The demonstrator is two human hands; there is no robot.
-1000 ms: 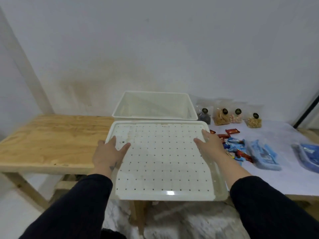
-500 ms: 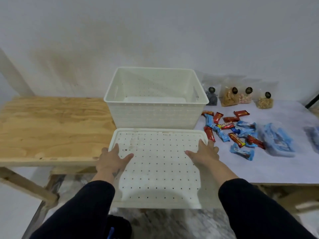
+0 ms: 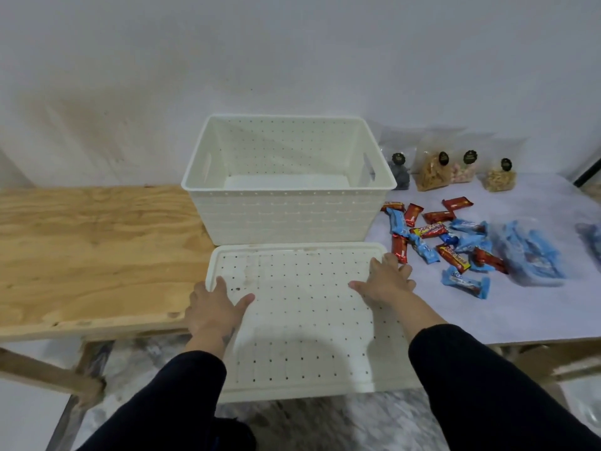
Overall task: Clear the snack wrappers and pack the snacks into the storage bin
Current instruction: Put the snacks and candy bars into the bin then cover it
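While the bin (image 3: 289,203) stands open, both hands (image 3: 213,307) (image 3: 385,281) grip the lid (image 3: 302,307); fingers spread.

Long black sleeves (image 3: 487,385); possibly a wrist tattoo (image 3: 228,337).
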